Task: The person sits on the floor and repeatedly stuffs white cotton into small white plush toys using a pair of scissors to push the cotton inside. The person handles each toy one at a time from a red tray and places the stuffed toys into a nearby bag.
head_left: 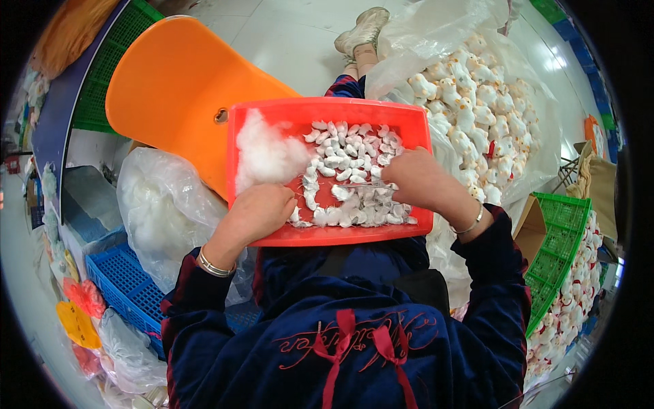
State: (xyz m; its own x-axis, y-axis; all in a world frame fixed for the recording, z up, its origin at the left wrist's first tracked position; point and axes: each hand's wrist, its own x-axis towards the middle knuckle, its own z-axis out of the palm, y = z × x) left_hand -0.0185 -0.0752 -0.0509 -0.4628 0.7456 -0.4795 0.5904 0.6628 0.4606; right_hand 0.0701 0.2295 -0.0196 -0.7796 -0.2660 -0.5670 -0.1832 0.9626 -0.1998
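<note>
A red plastic tray [327, 112] lies on my lap. It holds a clump of white stuffing [266, 155] at its left and several small white fabric toy parts [351, 153] across the middle and right. My left hand [255, 213] rests curled at the tray's near left edge, its fingers on the small white pieces there. My right hand [421, 178] is closed on thin metal tweezers [368, 185] that point left over the pieces. Whether the left hand grips a piece is hidden by its fingers.
An orange plastic chair [170, 88] stands behind the tray. A clear bag of white stuffed toys [477, 102] lies at the right, a clear bag of stuffing [163, 211] at the left. A blue crate [129, 286] sits lower left, a green crate [558, 238] with toys at right.
</note>
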